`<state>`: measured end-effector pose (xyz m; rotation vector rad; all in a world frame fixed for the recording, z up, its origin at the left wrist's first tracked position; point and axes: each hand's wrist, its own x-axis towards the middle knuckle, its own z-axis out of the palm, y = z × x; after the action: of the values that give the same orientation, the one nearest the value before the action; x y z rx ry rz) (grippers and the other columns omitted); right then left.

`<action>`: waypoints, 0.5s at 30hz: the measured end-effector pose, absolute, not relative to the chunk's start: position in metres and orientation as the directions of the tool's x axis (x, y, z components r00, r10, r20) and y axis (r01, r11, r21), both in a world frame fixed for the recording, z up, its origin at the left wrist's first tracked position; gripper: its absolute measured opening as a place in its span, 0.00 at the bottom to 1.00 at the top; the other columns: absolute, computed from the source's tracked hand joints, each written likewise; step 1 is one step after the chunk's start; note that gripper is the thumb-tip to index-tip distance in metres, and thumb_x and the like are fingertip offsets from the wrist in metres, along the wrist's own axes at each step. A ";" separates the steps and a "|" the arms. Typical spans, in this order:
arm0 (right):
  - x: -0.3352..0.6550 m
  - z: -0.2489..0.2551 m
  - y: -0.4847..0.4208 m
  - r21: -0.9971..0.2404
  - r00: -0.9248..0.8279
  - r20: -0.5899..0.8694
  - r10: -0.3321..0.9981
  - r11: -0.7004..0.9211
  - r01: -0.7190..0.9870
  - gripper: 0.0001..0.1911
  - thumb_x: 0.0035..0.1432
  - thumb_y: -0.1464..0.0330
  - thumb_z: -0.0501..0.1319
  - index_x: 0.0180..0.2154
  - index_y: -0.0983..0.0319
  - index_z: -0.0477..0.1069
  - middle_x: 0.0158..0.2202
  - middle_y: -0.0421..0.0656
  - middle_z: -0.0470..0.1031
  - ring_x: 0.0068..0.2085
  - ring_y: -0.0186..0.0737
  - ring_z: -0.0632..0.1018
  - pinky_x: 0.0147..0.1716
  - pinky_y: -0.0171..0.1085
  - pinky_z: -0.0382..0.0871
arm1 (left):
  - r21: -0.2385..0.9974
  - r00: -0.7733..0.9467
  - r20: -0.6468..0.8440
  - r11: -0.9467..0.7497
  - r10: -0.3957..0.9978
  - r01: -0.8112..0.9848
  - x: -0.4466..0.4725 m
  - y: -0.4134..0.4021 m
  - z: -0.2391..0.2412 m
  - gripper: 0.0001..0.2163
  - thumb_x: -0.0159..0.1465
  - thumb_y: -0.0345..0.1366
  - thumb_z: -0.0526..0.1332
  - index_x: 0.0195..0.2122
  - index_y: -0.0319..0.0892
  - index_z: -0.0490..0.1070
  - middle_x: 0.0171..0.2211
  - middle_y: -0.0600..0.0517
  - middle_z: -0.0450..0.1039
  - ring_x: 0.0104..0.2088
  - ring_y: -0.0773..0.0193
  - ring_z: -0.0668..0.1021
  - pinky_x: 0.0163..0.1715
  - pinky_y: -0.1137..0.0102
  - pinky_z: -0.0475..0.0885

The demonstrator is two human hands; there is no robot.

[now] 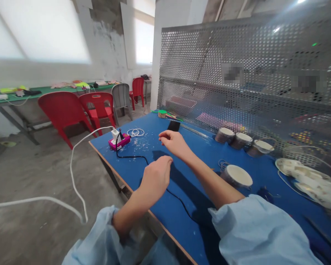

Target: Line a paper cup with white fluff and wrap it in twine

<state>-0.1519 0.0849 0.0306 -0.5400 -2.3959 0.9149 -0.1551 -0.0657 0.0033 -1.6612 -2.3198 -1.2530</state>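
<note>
Over the blue table (143, 121), my right hand (176, 142) is closed in a pinch, thumb against the fingers. Anything held in it is too small to make out. My left hand (156, 176) is nearer the table's front edge, its fingers curled together and turned away, so their contents are hidden. A thin black cable (179, 200) runs along the table below my left hand and leads to a magenta power strip (119, 142) with a white plug (116, 135) in it. Beyond my right hand lies a flat black object (173, 126).
Grey tubs with pale tops (238, 176) stand to the right, beside a heap of white pieces (309, 176). Thin wires (194, 130) lie near a perforated metal screen (198, 70). A white cord (71, 165) hangs off the left edge. Red chairs (62, 110) stand beyond.
</note>
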 end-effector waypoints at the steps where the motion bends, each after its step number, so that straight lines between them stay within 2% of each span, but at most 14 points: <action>1: -0.151 0.031 0.083 -0.700 -0.794 0.316 0.519 0.693 0.174 0.11 0.53 0.76 0.57 0.36 0.64 0.76 0.33 0.44 0.80 0.33 0.37 0.79 0.39 0.36 0.71 | 0.595 -0.429 0.532 0.038 0.730 0.803 -0.149 -0.072 0.000 0.09 0.68 0.29 0.49 0.40 0.41 0.68 0.35 0.47 0.74 0.36 0.61 0.78 0.38 0.67 0.72; 4: -0.149 0.031 0.078 -0.710 -0.808 0.296 0.510 0.683 0.171 0.10 0.53 0.76 0.57 0.35 0.64 0.76 0.32 0.44 0.80 0.30 0.35 0.78 0.36 0.35 0.71 | 0.609 -0.406 0.685 -0.168 0.605 0.775 -0.122 -0.089 -0.014 0.07 0.65 0.26 0.51 0.42 0.39 0.67 0.34 0.47 0.72 0.35 0.64 0.76 0.37 0.70 0.73; 8: -0.145 0.028 0.075 -0.726 -0.828 0.253 0.500 0.664 0.180 0.10 0.53 0.77 0.56 0.35 0.66 0.76 0.31 0.44 0.80 0.28 0.34 0.77 0.33 0.33 0.70 | 0.616 -0.301 0.694 -0.323 0.654 0.718 -0.095 -0.107 -0.035 0.10 0.62 0.23 0.55 0.43 0.40 0.68 0.39 0.44 0.72 0.40 0.62 0.76 0.40 0.69 0.73; 10: -0.141 0.026 0.073 -0.728 -0.841 0.230 0.490 0.660 0.185 0.10 0.53 0.77 0.56 0.35 0.66 0.76 0.30 0.44 0.80 0.28 0.34 0.77 0.31 0.33 0.69 | 0.616 -0.309 0.698 -0.321 0.646 0.720 -0.099 -0.112 -0.041 0.11 0.61 0.23 0.56 0.43 0.41 0.69 0.40 0.44 0.72 0.41 0.62 0.76 0.41 0.69 0.74; 12: -0.136 0.025 0.071 -0.725 -0.853 0.211 0.478 0.661 0.191 0.10 0.53 0.76 0.56 0.35 0.66 0.76 0.29 0.43 0.79 0.27 0.34 0.77 0.31 0.32 0.69 | 0.603 -0.378 0.738 -0.296 0.559 0.741 -0.116 -0.115 -0.044 0.10 0.61 0.23 0.56 0.41 0.41 0.70 0.38 0.46 0.73 0.40 0.63 0.76 0.42 0.69 0.73; 15: -0.129 0.025 0.070 -0.713 -0.861 0.196 0.469 0.671 0.203 0.10 0.52 0.76 0.56 0.35 0.66 0.76 0.29 0.43 0.79 0.28 0.34 0.77 0.31 0.32 0.68 | 0.633 -0.492 0.725 -0.185 0.481 0.752 -0.152 -0.118 -0.045 0.08 0.62 0.24 0.55 0.36 0.41 0.71 0.34 0.49 0.73 0.37 0.64 0.76 0.38 0.69 0.73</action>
<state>-0.1290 0.0701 0.0247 -0.5291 -2.5232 1.0126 -0.1516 -0.1181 -0.0451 -1.4385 -1.8417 -1.7381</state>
